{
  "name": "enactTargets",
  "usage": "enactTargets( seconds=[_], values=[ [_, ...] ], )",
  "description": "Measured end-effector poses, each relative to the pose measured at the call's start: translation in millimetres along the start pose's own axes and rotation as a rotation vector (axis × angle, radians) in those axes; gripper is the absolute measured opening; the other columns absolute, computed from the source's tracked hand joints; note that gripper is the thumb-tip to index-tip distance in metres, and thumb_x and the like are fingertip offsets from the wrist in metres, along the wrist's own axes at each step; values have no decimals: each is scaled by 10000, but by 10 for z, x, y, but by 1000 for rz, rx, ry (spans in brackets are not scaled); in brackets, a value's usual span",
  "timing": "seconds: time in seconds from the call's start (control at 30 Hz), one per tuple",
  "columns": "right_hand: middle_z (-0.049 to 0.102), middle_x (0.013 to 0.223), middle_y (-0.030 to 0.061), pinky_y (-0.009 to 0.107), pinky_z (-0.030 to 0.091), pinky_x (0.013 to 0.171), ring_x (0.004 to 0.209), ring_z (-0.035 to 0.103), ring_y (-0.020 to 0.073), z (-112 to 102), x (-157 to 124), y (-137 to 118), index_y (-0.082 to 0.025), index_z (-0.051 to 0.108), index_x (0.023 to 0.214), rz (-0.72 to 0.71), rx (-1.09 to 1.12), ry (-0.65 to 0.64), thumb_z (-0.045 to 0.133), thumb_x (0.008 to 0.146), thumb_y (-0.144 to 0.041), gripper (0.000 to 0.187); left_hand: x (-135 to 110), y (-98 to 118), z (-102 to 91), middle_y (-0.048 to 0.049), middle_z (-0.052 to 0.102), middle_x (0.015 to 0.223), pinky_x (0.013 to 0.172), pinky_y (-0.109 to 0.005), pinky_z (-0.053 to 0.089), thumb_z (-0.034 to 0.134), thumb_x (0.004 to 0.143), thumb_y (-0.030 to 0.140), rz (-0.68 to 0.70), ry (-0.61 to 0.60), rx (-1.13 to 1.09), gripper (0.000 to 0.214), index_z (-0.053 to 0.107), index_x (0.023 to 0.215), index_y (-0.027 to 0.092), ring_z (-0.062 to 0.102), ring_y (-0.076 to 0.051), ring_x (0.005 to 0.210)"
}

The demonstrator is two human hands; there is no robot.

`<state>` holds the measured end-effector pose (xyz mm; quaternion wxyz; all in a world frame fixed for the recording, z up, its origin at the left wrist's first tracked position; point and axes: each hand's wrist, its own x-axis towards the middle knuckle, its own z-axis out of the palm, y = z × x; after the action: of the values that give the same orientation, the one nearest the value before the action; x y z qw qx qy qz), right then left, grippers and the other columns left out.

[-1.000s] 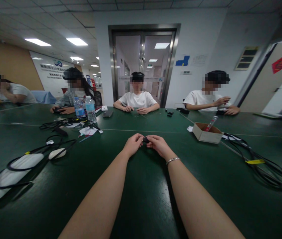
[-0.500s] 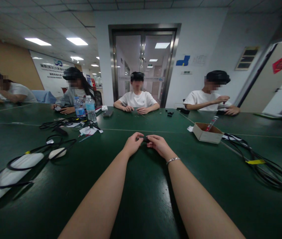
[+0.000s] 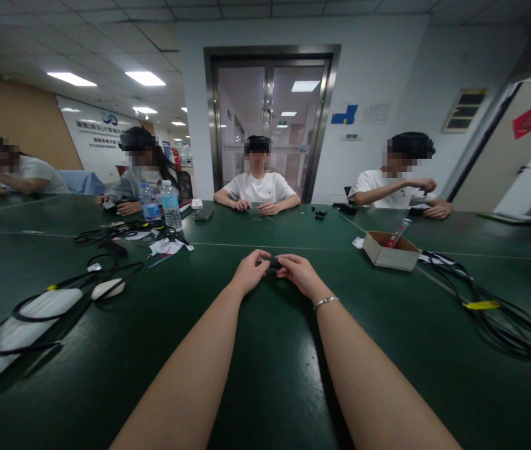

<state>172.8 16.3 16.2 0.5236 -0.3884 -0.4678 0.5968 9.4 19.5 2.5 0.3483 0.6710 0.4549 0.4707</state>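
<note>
Two bare arms are stretched out over a shiny dark green table (image 3: 275, 400). A thin silver metal bracelet (image 3: 326, 303) is worn on the right wrist. The left hand (image 3: 250, 274) and the right hand (image 3: 299, 274) are held close together, over the middle of the table. A small black piece (image 3: 275, 264) is held in the gap between them, at the very tips of the fingers. It is pinched by the right thumb and fingers at its right end. Its left end is met by the left fingertips, but the piece is so small and dark that it cannot be told whether they are pressed tight.

To the left, a long white plastic strip (image 3: 17, 336) is crossed by a black cord. To the right, a loop of black cable (image 3: 528, 334) is marked with a bright yellow tag (image 3: 481, 305). Beside it, an open brown cardboard box (image 3: 390, 257) is seen. Farther off, two clear plastic bottles (image 3: 170, 203) are wrapped in blue labels, with words too small to be read. Four people (image 3: 260, 187) are seated across the table. Behind them, dark writing and a blue swirl are shown on a white wall sign (image 3: 106, 134).
</note>
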Motion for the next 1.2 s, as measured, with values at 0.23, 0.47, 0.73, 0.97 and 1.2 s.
enactTargets(
  seconds=[0.23, 0.47, 0.73, 0.97, 1.2],
  values=[
    [650, 661, 39, 193, 552, 515, 505, 610, 108, 5, -11, 5, -105, 647, 838, -19, -3, -39, 688, 766, -86, 85, 20, -13, 11, -7, 592, 719, 591, -225, 452, 498, 834, 304, -13, -6, -27, 218, 594, 976, 169, 551, -100, 579],
    [656, 685, 44, 196, 560, 529, 536, 632, 119, 12, -12, -2, -108, 642, 850, -15, -27, -36, 689, 755, -65, 115, 1, 25, 3, 2, 573, 672, 583, -224, 443, 481, 844, 314, -25, -15, -39, 218, 586, 965, 165, 553, -106, 578],
    [667, 728, 61, 198, 563, 556, 582, 658, 137, 30, -47, -32, -110, 633, 867, -18, -34, -44, 671, 753, -40, 139, -1, 27, 2, 14, 573, 647, 581, -230, 439, 488, 845, 335, -29, 6, -33, 175, 542, 891, 175, 558, -108, 564],
    [667, 731, 56, 202, 567, 559, 593, 664, 144, 29, -56, -34, -116, 626, 862, -24, -30, -28, 623, 764, -6, 147, -9, 39, -1, -4, 600, 637, 584, -247, 447, 480, 855, 406, -40, 3, -45, 243, 523, 860, 167, 570, -120, 559],
    [664, 736, 51, 207, 571, 564, 594, 660, 142, 10, -16, -1, -117, 629, 861, -29, -8, -12, 615, 758, -2, 155, 37, -38, 25, -16, 628, 685, 597, -240, 452, 587, 795, 329, -33, 3, -130, 199, 548, 878, 153, 579, -116, 588]
  ],
)
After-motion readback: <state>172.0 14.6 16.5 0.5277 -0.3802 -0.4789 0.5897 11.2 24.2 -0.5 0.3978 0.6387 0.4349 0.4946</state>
